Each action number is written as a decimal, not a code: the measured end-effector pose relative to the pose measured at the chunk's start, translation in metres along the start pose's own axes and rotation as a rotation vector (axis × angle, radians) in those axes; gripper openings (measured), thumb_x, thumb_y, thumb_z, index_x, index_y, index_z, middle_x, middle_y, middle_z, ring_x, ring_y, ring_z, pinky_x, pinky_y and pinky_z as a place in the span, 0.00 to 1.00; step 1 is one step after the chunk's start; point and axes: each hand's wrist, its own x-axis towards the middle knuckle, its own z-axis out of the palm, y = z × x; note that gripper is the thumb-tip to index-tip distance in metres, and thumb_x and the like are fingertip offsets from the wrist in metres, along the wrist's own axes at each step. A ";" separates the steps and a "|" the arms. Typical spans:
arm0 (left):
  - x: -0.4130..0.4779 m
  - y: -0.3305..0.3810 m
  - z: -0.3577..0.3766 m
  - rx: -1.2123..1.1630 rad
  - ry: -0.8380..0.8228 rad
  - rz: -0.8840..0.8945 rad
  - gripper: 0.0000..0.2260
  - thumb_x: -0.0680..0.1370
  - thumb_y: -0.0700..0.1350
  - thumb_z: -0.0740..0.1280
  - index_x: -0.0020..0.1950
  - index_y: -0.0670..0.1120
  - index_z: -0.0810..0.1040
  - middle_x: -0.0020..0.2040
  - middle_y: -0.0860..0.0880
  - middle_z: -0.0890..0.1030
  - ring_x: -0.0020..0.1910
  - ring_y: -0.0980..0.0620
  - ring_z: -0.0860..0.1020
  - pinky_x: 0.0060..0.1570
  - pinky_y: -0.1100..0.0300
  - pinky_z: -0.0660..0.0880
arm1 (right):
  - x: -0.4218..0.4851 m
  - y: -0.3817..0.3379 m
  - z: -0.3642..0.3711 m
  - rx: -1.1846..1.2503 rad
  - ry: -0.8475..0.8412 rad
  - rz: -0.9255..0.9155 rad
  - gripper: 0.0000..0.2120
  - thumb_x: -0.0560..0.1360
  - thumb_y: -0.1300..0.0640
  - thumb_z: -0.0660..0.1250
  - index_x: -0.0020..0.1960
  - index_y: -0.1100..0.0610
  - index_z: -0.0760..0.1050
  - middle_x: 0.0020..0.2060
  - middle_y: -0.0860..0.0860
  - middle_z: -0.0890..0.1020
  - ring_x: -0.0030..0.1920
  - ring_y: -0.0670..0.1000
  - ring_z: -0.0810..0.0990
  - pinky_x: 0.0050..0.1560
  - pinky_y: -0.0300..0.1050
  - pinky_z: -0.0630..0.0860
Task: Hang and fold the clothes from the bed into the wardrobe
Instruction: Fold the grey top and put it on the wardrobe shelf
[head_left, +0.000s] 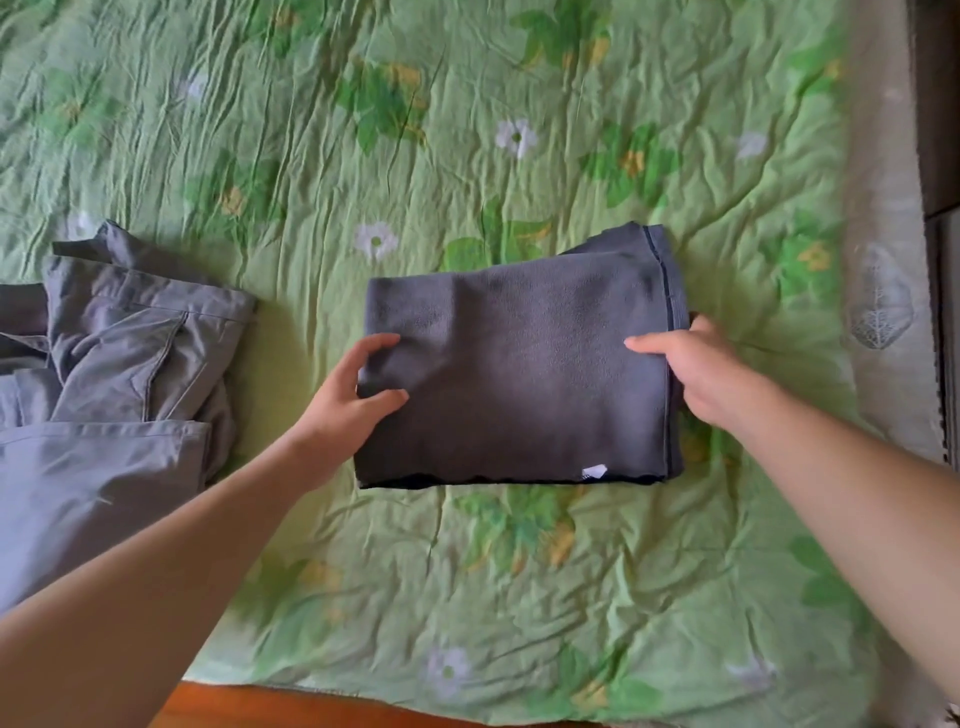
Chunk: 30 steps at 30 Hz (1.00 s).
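Note:
A dark grey fleece garment, folded into a rectangle, lies in the middle of the bed with a small white tag at its near edge. My left hand grips its left edge, thumb on top and fingers tucked beneath. My right hand grips the right edge, its thumb lying on the fabric and the fingers hidden under the fold. Grey trousers lie crumpled on the left side of the bed, partly cut off by the frame.
A wrinkled green bedspread with a flower print covers the bed. A pale strip with a leaf pattern runs along its right side, dark furniture beyond it. Orange-brown floor shows below the near edge.

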 end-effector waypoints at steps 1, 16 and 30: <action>0.003 0.000 -0.001 -0.028 0.015 -0.014 0.28 0.73 0.40 0.73 0.67 0.62 0.72 0.61 0.41 0.80 0.57 0.39 0.81 0.59 0.41 0.78 | 0.002 -0.001 0.000 -0.010 -0.025 0.004 0.28 0.56 0.58 0.80 0.55 0.57 0.79 0.46 0.52 0.87 0.46 0.55 0.87 0.52 0.52 0.82; 0.025 0.024 -0.025 0.079 0.164 0.220 0.24 0.79 0.30 0.65 0.63 0.57 0.81 0.60 0.54 0.75 0.55 0.36 0.79 0.58 0.47 0.80 | -0.023 -0.043 -0.006 -0.043 0.167 -0.445 0.42 0.64 0.59 0.76 0.68 0.33 0.59 0.57 0.47 0.80 0.51 0.45 0.81 0.50 0.41 0.77; 0.118 0.037 0.001 0.923 0.214 0.261 0.31 0.81 0.57 0.63 0.81 0.58 0.53 0.82 0.46 0.47 0.81 0.42 0.47 0.76 0.42 0.53 | 0.060 -0.093 0.046 -1.325 0.019 -0.783 0.38 0.75 0.33 0.63 0.80 0.45 0.55 0.81 0.51 0.53 0.81 0.56 0.48 0.75 0.70 0.50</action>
